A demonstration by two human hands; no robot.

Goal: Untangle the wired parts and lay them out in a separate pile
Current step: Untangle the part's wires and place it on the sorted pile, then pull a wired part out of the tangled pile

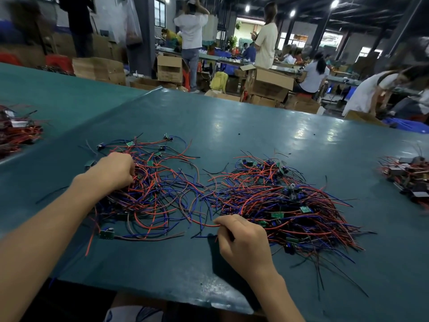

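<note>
1. Wired parts (209, 194) are lying in two heaps across the middle of the green surface (209, 126): a looser heap (153, 189) at centre left and a denser heap (290, 205) at centre right, with strands bridging them.
2. My left hand (113, 170) is digging into the looser heap, fingers (131, 168) curling around a clump of strands.
3. My right hand (241, 242) is pinching a red wire (204, 224) at lower middle, fingers curling tight.
4. I am judging the job as roughly midway: the denser heap is looking badly knotted, and the heaps are not lying fully apart.
</note>
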